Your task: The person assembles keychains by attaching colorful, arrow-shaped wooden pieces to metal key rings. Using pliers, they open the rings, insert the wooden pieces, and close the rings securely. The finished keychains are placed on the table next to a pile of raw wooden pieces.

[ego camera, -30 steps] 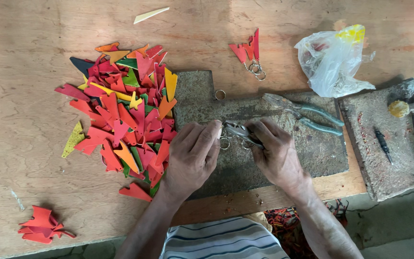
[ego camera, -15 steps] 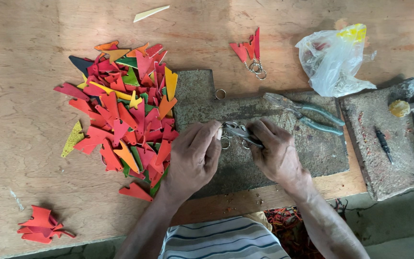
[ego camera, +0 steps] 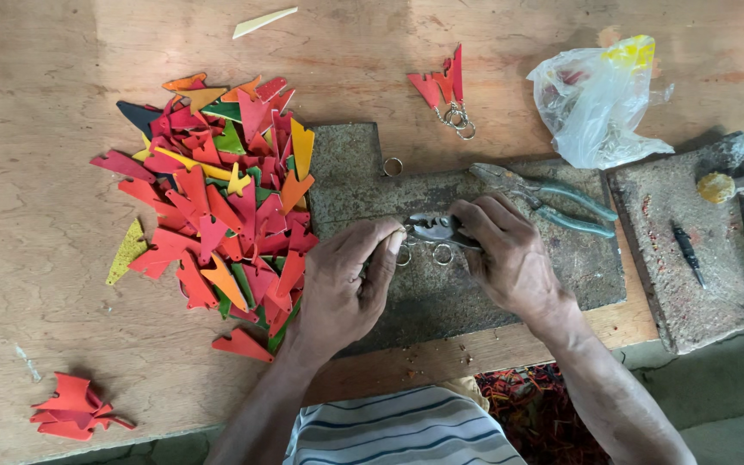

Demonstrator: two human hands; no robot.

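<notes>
Wooden worktop (ego camera: 36, 224) carries everything. Right hand (ego camera: 510, 258) grips small pliers (ego camera: 434, 229); left hand (ego camera: 346, 284) pinches, it seems, a ring (ego camera: 404, 255) at their tip, steadying it. Coloured pieces (ego camera: 217, 207) lie left, within reach.

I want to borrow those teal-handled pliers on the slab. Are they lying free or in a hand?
Free. The teal-handled pliers lie flat on the stone slab, beyond the right hand, touching neither hand.
</notes>
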